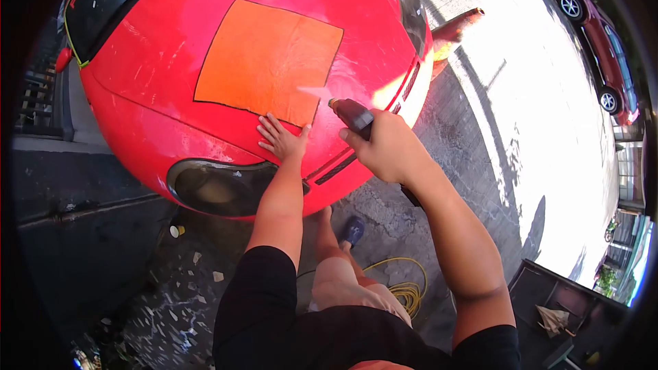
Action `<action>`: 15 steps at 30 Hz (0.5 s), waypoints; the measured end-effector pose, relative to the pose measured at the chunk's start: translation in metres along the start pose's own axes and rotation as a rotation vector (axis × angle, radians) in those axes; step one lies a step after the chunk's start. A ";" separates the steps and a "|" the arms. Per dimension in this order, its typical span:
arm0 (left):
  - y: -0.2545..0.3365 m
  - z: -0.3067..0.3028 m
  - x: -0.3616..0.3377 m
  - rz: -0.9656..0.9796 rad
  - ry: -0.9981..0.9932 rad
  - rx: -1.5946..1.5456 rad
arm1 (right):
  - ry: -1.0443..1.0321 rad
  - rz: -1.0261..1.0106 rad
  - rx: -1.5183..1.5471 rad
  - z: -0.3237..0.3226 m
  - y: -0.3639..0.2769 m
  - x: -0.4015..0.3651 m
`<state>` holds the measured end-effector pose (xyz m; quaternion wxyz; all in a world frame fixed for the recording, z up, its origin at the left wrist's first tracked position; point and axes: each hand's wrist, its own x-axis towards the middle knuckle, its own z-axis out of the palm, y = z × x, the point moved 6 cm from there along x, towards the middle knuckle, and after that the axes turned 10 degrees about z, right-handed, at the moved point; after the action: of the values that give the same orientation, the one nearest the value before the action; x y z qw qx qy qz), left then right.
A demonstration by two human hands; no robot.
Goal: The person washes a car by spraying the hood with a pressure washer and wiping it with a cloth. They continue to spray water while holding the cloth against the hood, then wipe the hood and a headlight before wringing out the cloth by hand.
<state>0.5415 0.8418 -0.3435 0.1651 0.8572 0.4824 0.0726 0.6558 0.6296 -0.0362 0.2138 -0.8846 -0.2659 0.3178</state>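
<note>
An orange cloth [264, 62] with dark edging lies spread over the hood of a red car [164, 62]. My left hand [282, 138] rests flat, fingers spread, on the hood at the cloth's lower edge. In my right hand [387, 147] is a black spray gun [353, 116], its nozzle pointing left at the cloth's lower right corner. A short whitish spray [312, 92] leaves the nozzle and reaches the cloth. My palm hides part of the spray gun's grip.
A coiled yellow hose [411, 294] lies on the ground by my legs. An orange traffic cone [452, 34] stands beyond the car's front. Another dark red car [606, 48] is parked at the far right. A dark low wall [82, 178] runs along the left.
</note>
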 end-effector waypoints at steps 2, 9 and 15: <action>-0.003 0.007 0.000 -0.029 -0.018 0.024 | 0.025 -0.018 0.006 -0.003 -0.003 0.004; -0.001 0.004 0.000 -0.036 -0.061 0.031 | -0.017 0.021 0.059 -0.008 -0.027 0.012; -0.004 0.010 0.002 -0.027 -0.040 0.061 | -0.013 -0.026 0.123 0.008 -0.035 0.032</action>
<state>0.5416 0.8435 -0.3541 0.1493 0.8565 0.4926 0.0383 0.6598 0.6775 -0.0378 0.2702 -0.8643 -0.2587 0.3363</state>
